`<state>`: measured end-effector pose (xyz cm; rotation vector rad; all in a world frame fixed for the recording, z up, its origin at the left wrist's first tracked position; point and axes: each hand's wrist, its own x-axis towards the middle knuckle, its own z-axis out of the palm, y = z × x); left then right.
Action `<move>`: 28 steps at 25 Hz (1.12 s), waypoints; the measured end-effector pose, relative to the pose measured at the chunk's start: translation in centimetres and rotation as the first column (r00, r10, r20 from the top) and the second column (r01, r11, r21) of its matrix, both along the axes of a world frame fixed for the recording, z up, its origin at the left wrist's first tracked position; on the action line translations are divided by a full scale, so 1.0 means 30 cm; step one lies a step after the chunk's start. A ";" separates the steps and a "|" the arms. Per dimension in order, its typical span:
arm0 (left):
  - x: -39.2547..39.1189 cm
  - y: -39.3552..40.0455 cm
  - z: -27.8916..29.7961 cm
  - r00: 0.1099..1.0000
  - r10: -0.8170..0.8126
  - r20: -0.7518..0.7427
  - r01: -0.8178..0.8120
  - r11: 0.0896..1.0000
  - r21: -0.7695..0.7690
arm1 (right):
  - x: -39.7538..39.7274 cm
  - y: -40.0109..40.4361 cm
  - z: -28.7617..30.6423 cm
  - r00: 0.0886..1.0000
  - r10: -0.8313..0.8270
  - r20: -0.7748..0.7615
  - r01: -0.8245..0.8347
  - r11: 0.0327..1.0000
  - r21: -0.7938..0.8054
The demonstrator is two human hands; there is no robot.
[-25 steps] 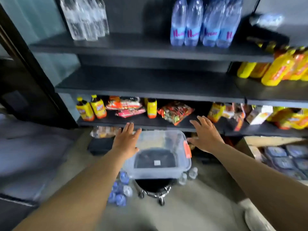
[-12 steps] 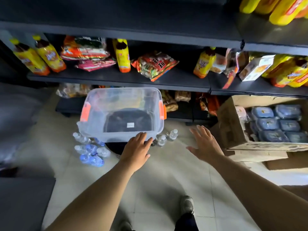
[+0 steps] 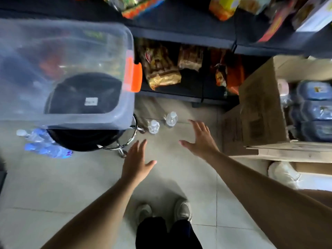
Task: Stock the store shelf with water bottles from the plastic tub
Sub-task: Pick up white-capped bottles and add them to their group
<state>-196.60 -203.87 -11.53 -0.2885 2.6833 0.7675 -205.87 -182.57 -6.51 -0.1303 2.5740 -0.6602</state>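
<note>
Left hand (image 3: 136, 163): released, fingers straight, holding nothing.
Right hand (image 3: 200, 139): released, fingers spread, near two upright water bottles (image 3: 171, 119) on floor.
Plastic tub (image 3: 71, 72): resting atop stool (image 3: 100, 139).

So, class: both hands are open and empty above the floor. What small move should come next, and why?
Probably lower the right hand onto the nearer upright bottle just beyond its fingertips; the tub looks empty and the left hand holds nothing.
</note>
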 end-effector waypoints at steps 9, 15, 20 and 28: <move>-0.238 -0.015 -0.629 0.979 0.201 0.013 -0.201 0.974 0.099 | -0.180 0.013 -0.700 0.992 -0.122 0.034 0.126 0.982 -0.143; -0.403 -0.032 -0.873 0.969 0.247 -0.020 -0.240 0.957 0.162 | -0.346 -0.080 -0.962 0.969 -0.242 0.055 0.247 0.924 -0.292; -0.481 -0.040 -0.936 0.963 0.268 -0.032 -0.250 0.930 0.270 | -0.417 -0.114 -1.046 0.966 -0.255 0.047 0.257 0.915 -0.310; -0.461 -0.039 -0.928 0.958 0.285 -0.027 -0.263 0.914 0.309 | -0.397 -0.093 -1.042 0.961 -0.270 0.061 0.275 0.900 -0.338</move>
